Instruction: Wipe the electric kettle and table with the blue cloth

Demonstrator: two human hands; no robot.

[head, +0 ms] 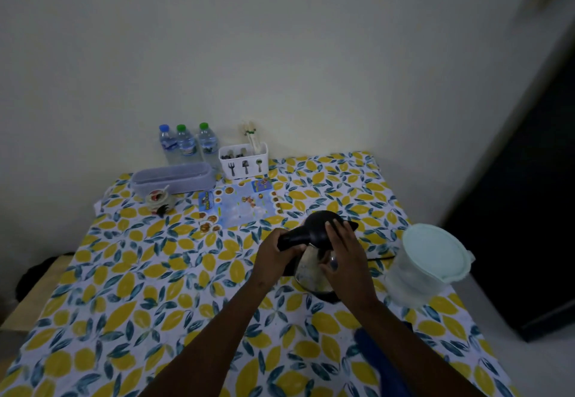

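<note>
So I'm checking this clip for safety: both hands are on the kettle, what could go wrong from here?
1. The kettle looks tilted, so any water inside might spill onto the tablecloth.
2. Its black cord trails right toward the tub; lifting could snag or nudge it.
3. The left hand and right hand are occupied, while the blue cloth lies under the right forearm, which could drag it.
</note>
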